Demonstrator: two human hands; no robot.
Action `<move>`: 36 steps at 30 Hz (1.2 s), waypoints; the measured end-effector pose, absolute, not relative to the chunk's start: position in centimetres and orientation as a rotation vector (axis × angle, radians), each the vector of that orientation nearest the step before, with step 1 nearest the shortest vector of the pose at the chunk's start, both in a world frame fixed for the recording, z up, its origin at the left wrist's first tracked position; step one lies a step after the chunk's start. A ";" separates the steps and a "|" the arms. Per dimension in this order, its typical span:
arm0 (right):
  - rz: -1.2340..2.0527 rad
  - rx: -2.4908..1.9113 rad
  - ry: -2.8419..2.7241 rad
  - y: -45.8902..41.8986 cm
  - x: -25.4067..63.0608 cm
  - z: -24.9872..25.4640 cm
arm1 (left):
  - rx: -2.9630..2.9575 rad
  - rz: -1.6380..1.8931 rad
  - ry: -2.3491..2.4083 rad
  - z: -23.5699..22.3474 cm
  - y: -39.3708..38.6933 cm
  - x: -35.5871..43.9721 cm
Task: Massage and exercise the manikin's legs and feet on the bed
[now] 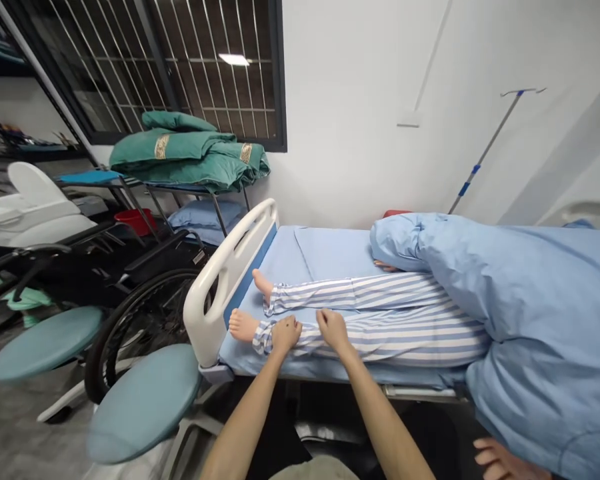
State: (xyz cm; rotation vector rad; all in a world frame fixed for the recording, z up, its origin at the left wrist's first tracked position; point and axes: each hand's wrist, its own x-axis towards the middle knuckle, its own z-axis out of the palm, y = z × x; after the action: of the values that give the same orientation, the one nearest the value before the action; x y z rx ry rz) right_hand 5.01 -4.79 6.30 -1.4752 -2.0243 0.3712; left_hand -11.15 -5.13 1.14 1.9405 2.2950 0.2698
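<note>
My left hand [286, 333] is curled into a fist over the lower shin of the nearer leg, just above the ankle. My right hand [332, 328], also in a fist, is over the same leg farther toward the knee. Neither fist shows cloth pulled into it. Whether they press on the leg or hover just over it, I cannot tell. The legs wear blue-and-white striped trousers [405, 333] and lie stretched out on the bed. Two bare feet, one nearer [243, 325] and one farther [263, 283], point toward the footboard.
A white footboard [205, 313] closes the bed's left end. A blue quilt [545, 300] covers the upper body; another hand [505, 460] shows below it. Left stand a wheelchair [125, 320] and round stools [145, 403]. Behind are green folded bedding [190, 157] and an IV pole [485, 153].
</note>
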 end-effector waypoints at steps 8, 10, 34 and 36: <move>0.504 -1.524 -2.014 -4.2 -2.3 3.6 | 1.995 0.288 2.308 0.4 -5.4 -11.7; 0.500 -1.631 -1.996 -3.7 -2.4 2.0 | 2.001 0.346 2.296 -0.1 -5.3 -11.8; 0.659 -1.661 -1.978 -2.5 -2.2 1.5 | 1.968 0.357 2.314 -1.2 -4.7 -12.0; 0.652 -1.664 -1.976 -2.6 -2.2 1.8 | 1.969 0.340 2.306 -1.0 -4.7 -12.0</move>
State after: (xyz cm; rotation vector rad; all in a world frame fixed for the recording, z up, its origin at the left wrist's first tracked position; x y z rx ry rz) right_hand -2.23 -2.62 1.79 -1.6644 -1.9758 0.6515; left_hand -12.01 -4.71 -1.00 1.9694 2.3059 0.3401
